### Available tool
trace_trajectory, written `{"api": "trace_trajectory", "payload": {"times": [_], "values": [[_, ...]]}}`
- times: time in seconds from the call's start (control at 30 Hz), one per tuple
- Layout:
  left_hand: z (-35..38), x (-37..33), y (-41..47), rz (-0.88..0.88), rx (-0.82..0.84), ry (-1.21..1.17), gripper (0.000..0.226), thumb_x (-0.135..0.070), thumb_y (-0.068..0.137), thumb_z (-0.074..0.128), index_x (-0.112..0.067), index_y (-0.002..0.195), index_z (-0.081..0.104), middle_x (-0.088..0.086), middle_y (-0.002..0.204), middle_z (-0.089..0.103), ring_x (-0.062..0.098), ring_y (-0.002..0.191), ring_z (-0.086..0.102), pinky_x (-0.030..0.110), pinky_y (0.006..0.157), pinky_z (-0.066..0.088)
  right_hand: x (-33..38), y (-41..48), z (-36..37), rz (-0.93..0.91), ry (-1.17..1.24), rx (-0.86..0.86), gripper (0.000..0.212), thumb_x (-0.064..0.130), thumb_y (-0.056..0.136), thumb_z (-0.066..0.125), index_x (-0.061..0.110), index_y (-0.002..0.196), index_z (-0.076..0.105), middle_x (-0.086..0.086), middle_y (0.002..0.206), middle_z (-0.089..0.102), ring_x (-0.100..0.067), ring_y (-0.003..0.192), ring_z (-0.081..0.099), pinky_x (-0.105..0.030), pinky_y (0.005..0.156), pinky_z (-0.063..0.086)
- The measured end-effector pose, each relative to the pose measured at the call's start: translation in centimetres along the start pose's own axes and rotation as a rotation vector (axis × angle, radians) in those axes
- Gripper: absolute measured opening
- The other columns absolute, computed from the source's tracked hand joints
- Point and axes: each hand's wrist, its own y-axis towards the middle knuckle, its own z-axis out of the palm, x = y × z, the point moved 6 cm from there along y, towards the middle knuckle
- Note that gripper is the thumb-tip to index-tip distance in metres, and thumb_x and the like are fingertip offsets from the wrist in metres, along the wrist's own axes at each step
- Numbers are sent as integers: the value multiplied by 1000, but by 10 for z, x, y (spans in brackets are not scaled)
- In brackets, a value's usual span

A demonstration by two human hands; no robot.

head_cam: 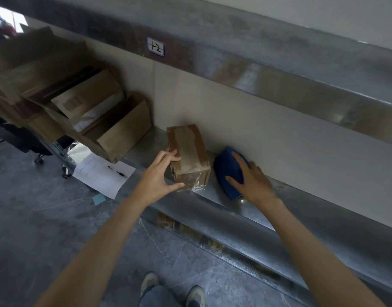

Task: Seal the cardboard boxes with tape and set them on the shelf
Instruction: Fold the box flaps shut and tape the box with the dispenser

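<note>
A taped cardboard box (188,156) sits on the metal shelf (215,204), reaching from its front edge to the back wall. The left hand (159,176) touches the box's left side (fingers spread, barely curled). Just beside the box, the right hand (250,182) grips a blue tape dispenser (226,167).

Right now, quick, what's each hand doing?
Left hand: open, touching the taped box on the shelf.
Right hand: gripping the blue tape dispenser.
</note>
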Motion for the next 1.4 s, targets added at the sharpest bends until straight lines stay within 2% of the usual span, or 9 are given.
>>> {"api": "trace_trajectory", "payload": {"times": [0.1, 0.2, 0.3, 0.5, 0.7, 0.83, 0.93, 1.07, 1.4], "values": [[0, 2, 0, -7, -8, -39, 66, -34, 73, 86, -20, 130, 55, -18, 139, 40, -22, 136, 17, 0, 106, 17, 17, -4, -20, -100, -49, -141, 83, 57, 90, 59, 36, 155, 12, -9, 135, 43, -30, 117, 44, -40, 85, 47], [-2, 1, 1, -2, -31, -83, 66, -41, 71, 85, -19, 127, 59, -15, 139, 44, -16, 139, 22, 4, 110, 18, 43, -5, -26, -292, 153, -119, 88, 50, 84, 71, 31, 154, 22, -1, 150, 36, -21, 135, 34, -38, 106, 40], [-4, -1, 2, 16, -65, -95, 65, -45, 70, 83, -15, 124, 62, -12, 136, 49, -18, 138, 23, 2, 110, 19, 69, 0, -20, -397, 277, -42, 91, 48, 77, 75, 32, 152, 27, 6, 153, 36, -12, 139, 33, -32, 112, 35], [-7, -4, 2, 15, -129, -127, 56, -40, 74, 80, -9, 118, 65, -5, 132, 55, -3, 139, 35, 8, 111, 26, 85, 10, -6, -415, 356, -49, 89, 44, 78, 75, 34, 152, 27, 6, 143, 48, -6, 130, 41, -23, 101, 38], [-3, -5, 0, 32, -172, -140, 51, -33, 78, 79, -4, 117, 65, 2, 128, 57, -15, 135, 35, 6, 106, 32, 83, 15, -2, -426, 416, -110, 69, 26, 83, 76, 19, 144, 44, 1, 136, 53, 2, 124, 45, -13, 102, 35], [-4, -6, 0, 28, -189, -132, 49, -31, 78, 81, -5, 117, 65, 0, 128, 57, -14, 135, 35, 7, 108, 30, 82, 16, -3, -401, 457, -89, 70, 34, 83, 77, 21, 143, 43, 9, 134, 51, 7, 123, 44, -1, 97, 30], [-3, -10, 1, 2, -240, -102, 41, -30, 80, 82, -7, 111, 66, -2, 124, 59, -8, 134, 40, 10, 109, 31, 85, 14, -5, -368, 473, -85, 69, 47, 86, 72, 25, 143, 41, 13, 136, 49, 6, 123, 44, -1, 93, 31], [2, -15, 3, -62, -344, -90, 26, -19, 78, 75, -8, 101, 67, 0, 117, 63, 9, 132, 51, 16, 106, 40, 94, 12, -2, -340, 474, -162, 60, 34, 86, 72, 20, 138, 45, 7, 133, 52, 3, 117, 46, -1, 88, 33], [-1, -14, 3, -98, -343, -114, 19, 3, 83, 67, -3, 101, 71, 0, 120, 64, 2, 128, 50, 6, 104, 33, 88, 16, -4, -265, 578, -211, 33, 8, 96, 53, 15, 128, 52, 8, 121, 58, -3, 110, 54, -16, 87, 41]]}}
